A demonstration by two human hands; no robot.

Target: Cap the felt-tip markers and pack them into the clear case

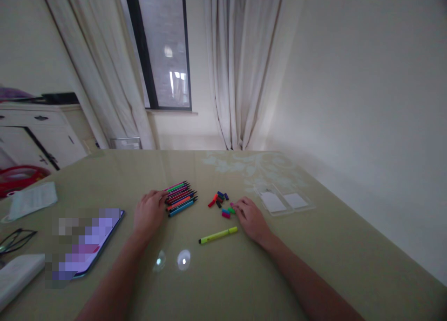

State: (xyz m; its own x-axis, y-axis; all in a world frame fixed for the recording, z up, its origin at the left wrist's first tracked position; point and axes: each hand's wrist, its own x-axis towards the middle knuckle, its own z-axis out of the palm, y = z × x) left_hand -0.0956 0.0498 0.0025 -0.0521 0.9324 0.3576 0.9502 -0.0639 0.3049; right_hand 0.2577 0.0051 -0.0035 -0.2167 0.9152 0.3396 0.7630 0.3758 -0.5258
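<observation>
A row of capless felt-tip pens (181, 202) in several colours lies in the middle of the table, dark tips pointing right. My left hand (149, 213) rests at their left ends, its curled fingers on a pen at the far side of the row. To the right is a loose group of small coloured pen caps (218, 199). My right hand (250, 220) is at the right side of these caps, its fingers pinched on a pink cap (232, 204), beside a green one. A yellow-green marker (218, 235) with its cap on lies nearer to me, apart from both hands.
A clear plastic case (288, 201) with white cards lies right of my right hand. On the left are a phone (101, 246), a face mask (33, 200), eyeglasses (17, 239) and a white box-like object (21, 277). The table (216, 284) meets a wall at right.
</observation>
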